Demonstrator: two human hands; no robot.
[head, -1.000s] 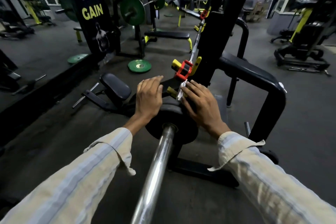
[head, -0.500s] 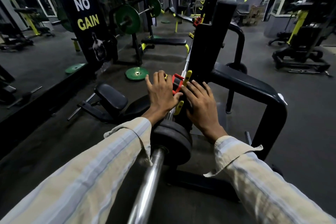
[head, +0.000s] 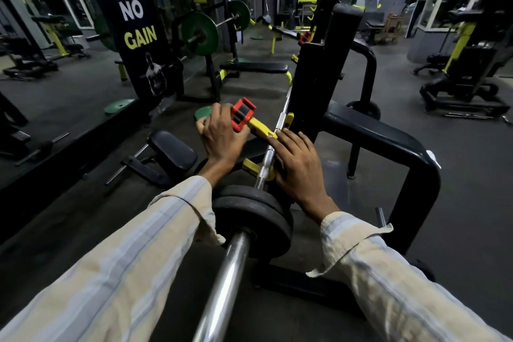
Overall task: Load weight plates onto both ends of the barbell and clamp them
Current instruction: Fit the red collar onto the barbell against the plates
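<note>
At frame centre my left hand [head: 222,133] pinches the clamp [head: 249,121] lever, probably opening it; my right hand [head: 298,166], fingers flat, steadies the barbell [head: 266,159] beyond the weight plates [head: 249,211].

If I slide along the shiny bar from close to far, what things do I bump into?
Barbell → black weight plates → right hand → red and yellow clamp held by left hand → black rack upright.

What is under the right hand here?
The right hand lies on the barbell beside the black plates; a yellow piece shows beneath. Whatever its palm covers is hidden.
</note>
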